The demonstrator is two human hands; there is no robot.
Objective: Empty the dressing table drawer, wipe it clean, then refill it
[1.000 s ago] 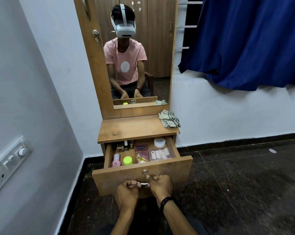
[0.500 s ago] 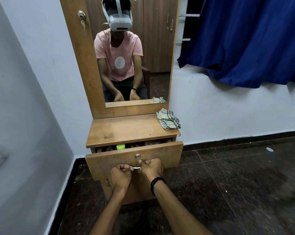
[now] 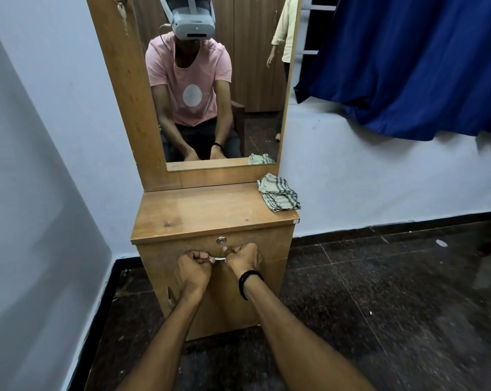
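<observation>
So the drawer [image 3: 182, 245] sits flush in the dressing table [image 3: 204, 210] now. A second ago it was pulled right out with little bottles and jars showing inside, and half a second ago only a crack was left. Both fists are clamped on the small metal handle [image 3: 220, 259], the left hand [image 3: 193, 270] curled round one end and the right hand [image 3: 244, 258] round the other, with a sliver of metal showing between them. The checked cloth [image 3: 279, 193] lies folded at the tabletop's back right corner, nobody touching it. My guess is the refill's done and this was the closing push, but I can't tell if it got wiped.
</observation>
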